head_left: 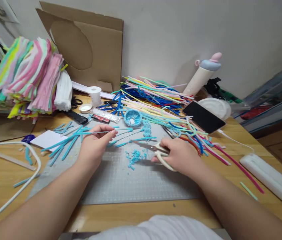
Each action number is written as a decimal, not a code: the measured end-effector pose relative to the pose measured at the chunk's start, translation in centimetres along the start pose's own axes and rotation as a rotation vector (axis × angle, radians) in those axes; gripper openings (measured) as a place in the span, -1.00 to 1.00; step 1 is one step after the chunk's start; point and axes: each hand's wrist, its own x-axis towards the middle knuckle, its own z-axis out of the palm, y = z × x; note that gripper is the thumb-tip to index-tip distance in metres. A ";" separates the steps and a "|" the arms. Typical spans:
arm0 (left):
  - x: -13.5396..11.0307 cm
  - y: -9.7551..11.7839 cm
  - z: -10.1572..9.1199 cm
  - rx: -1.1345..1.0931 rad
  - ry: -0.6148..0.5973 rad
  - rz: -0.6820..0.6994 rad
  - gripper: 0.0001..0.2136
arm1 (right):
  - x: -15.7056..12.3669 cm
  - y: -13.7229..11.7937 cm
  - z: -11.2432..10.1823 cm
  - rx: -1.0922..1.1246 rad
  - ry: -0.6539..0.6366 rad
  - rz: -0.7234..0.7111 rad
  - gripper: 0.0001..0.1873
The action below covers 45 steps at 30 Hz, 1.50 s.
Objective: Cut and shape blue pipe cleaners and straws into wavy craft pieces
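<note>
Blue sticks (128, 129) were pinched in the left hand (95, 136) near the far edge of the mat (130, 186); the right hand (181, 154) gripped scissors (153, 148). Snipping seemed underway, and each cut needed them closer.

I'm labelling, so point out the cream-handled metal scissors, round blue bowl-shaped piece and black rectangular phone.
Cream-handled metal scissors (154, 148), head view: near pivot.
Round blue bowl-shaped piece (133, 114), head view: inner back wall.
Black rectangular phone (204, 117), head view: screen's middle.
</note>
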 end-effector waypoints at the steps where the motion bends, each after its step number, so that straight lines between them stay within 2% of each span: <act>1: 0.2 -0.2 0.0 0.056 -0.002 0.026 -0.79 | -0.1 -0.2 0.1 -0.008 -0.024 -0.033 -0.60; 6: 0.6 -0.1 0.6 0.378 -0.073 0.222 -0.89 | -0.5 -1.3 0.8 -0.016 -0.064 -0.112 -0.56; 11: 1.1 2.2 0.6 0.532 -0.192 0.453 -0.89 | -0.6 -1.6 0.7 -0.012 -0.068 -0.145 -0.60; 14: 1.9 3.7 0.4 0.609 -0.310 0.627 -0.83 | -0.7 -1.5 0.5 -0.022 -0.059 -0.127 -0.60; 16: 2.3 4.4 0.3 0.623 -0.447 0.679 -0.79 | -0.7 -1.5 0.5 -0.022 -0.049 -0.122 -0.60; 20: 2.7 5.3 0.1 0.650 -0.688 0.633 -0.69 | -0.7 -1.6 0.4 -0.011 -0.054 -0.126 -0.61; 25: 3.0 7.1 -1.1 0.594 -0.820 0.336 -0.51 | -0.7 -1.6 0.3 -0.014 -0.055 -0.137 -0.60; 27: 3.3 7.7 -1.7 0.550 -0.829 0.259 -0.51 | -0.7 -1.7 0.3 -0.014 -0.061 -0.148 -0.59; 29: 3.7 7.8 -2.1 0.629 -0.804 0.287 -0.50 | -0.7 -1.7 0.3 -0.012 -0.064 -0.161 -0.59; 32: 4.2 7.0 -1.9 0.907 -0.795 0.512 -0.42 | -0.7 -1.8 0.4 -0.014 -0.065 -0.158 -0.59; 34: 4.2 6.0 -1.5 1.057 -0.864 0.648 -0.39 | -0.7 -1.8 0.4 -0.015 -0.070 -0.155 -0.59; 36: 4.2 5.0 -1.2 1.177 -0.919 0.711 -0.41 | -0.7 -1.8 0.4 -0.014 -0.067 -0.156 -0.59; 40: 4.2 3.4 -1.2 1.311 -0.885 0.714 -0.45 | -0.6 -1.7 0.3 -0.010 -0.054 -0.154 -0.60; 43: 3.9 2.8 -1.2 1.274 -0.866 0.681 -0.44 | -0.6 -1.6 0.4 -0.015 -0.052 -0.142 -0.59; 45: 3.3 2.6 -0.9 1.245 -0.789 0.657 -0.49 | -0.6 -1.5 0.4 -0.023 -0.053 -0.134 -0.59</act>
